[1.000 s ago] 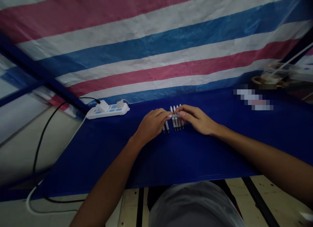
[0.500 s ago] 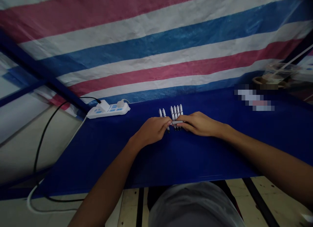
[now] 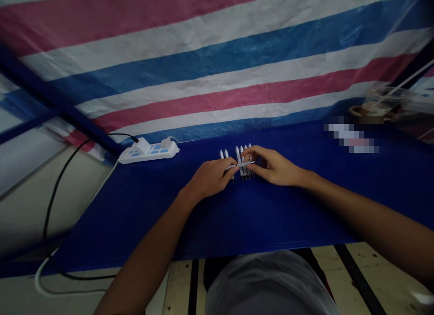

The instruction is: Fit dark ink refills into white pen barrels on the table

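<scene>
You have the pale click pen (image 3: 244, 164) raised over the surface (image 3: 271, 215), lying nearly level in front of you, with its slim, shiny end pointing to your right. Your left hand (image 3: 212, 177) has it pinched between thumb and forefinger at its other end; that grip is firmly on the pen. Your right hand (image 3: 276, 168) curves around the shiny end, thumb below and forefinger above, but the view is too small to tell whether that grip presses on it or only surrounds it. Beneath and behind, the row of four pens (image 3: 242, 171) lies side by side, dark tips toward you, partly covered by the held pen and your right fingers. The pair of pens (image 3: 221, 155) to the left lies just apart from that row, its lower part mostly behind your left hand. The step in hand looks like two-handed fine work at that pen's shiny end; whether parts are going together or coming apart, I can't tell. As I judge it, the next move calls for a steady left pinch and the right fingertips lined up along the pen, without nudging the row below.
</scene>
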Available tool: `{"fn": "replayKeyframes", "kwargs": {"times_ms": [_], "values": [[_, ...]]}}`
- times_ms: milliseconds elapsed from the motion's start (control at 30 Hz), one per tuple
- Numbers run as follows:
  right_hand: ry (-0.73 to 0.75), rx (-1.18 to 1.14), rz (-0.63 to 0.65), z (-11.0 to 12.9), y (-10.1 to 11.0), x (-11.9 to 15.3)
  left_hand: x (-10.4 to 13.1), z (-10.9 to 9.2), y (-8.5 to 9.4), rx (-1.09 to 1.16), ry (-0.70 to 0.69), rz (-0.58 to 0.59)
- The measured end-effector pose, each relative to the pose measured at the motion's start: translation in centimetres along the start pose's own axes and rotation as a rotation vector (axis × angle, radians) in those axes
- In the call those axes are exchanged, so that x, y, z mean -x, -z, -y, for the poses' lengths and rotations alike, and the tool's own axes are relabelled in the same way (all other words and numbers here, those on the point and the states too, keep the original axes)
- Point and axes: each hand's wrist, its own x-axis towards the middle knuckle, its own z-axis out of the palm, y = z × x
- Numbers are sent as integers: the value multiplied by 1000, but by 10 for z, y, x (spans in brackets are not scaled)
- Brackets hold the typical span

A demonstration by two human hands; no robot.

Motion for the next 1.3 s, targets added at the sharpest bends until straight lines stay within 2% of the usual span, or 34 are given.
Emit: {"fn": "replayKeyframes", "kwargs": {"times_ms": [267, 633, 700, 767, 867, 933, 1067, 1300], "values": [[-41, 11, 14, -1, 0, 0, -1, 1, -1, -33, 22, 7], [-48, 22, -96, -1, -3, -1, -1, 1, 0, -39, 47, 3], [-79, 18, -73, -1, -3, -2, -1, 1, 0, -35, 45, 3], [-39, 17, -68, -2, -2, -2, -1, 2, 1, -25, 50, 5], [70, 35, -136, -4, 0, -3, -1, 3, 2, 9, 70, 10], [79, 42, -169, -4, 2, -3, -1, 4, 4, 29, 72, 0], [-10, 29, -213, -2, 7, -3, -1, 5, 5, 47, 71, -36], [-125, -9, -393, -6, 15, -5, -2, 11, 5, 33, 128, -80]]}}
